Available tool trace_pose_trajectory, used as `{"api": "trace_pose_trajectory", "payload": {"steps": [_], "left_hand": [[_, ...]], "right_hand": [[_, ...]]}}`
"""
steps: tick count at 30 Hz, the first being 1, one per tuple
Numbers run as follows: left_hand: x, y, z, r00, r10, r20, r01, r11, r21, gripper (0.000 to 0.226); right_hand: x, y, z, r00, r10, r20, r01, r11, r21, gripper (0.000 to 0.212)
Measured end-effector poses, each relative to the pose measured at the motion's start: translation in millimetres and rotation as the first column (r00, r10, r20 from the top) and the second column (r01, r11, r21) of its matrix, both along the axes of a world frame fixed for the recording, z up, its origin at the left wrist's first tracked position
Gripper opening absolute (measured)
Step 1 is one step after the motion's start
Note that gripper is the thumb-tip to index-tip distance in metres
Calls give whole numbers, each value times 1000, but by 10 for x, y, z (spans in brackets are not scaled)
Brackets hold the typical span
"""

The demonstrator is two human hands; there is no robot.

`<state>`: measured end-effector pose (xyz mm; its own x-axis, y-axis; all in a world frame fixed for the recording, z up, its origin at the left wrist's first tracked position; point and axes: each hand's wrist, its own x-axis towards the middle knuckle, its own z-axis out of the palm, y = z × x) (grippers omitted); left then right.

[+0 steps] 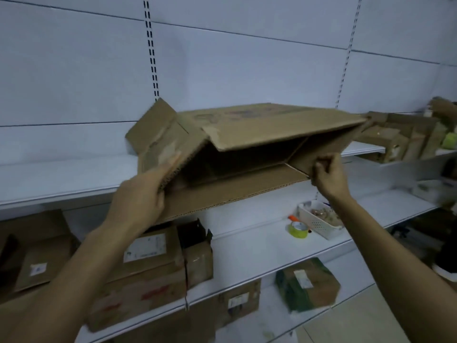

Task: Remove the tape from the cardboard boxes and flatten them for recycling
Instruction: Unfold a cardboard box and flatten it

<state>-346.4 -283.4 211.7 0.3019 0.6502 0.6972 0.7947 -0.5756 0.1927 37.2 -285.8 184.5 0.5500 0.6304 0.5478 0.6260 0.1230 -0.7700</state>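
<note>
Three white shelves (247, 243) line the wall, with one large half-collapsed cardboard box (272, 127) held at the top one, above several taped parcels (148, 268), one white basket (319, 221) and one green tape roll (298, 230), while the left hand (138, 196) curls round its left flap and the right hand (327, 175) pinches its right flap's corner.

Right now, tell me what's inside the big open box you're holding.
Only bare cardboard walls show inside the open box. Its dark left corner, behind the left hand and flap, cannot be seen.
</note>
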Motion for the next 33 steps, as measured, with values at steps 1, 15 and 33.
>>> {"api": "trace_pose_trajectory", "payload": {"steps": [1, 15, 33], "left_hand": [[61, 3, -13, 995, -10, -100, 8, 1000, -25, 73], [612, 135, 84, 769, -1, -640, -112, 984, -136, 70], [-178, -303, 18, 825, -81, -559, -77, 964, -253, 53]], "right_hand": [[-3, -15, -30, 985, 40, -165, -34, 998, 44, 16], [-946, -377, -396, 949, -120, -290, 120, 993, -17, 74], [-1377, -414, -226, 350, 269, 897, 9, 957, -291, 61]]}}
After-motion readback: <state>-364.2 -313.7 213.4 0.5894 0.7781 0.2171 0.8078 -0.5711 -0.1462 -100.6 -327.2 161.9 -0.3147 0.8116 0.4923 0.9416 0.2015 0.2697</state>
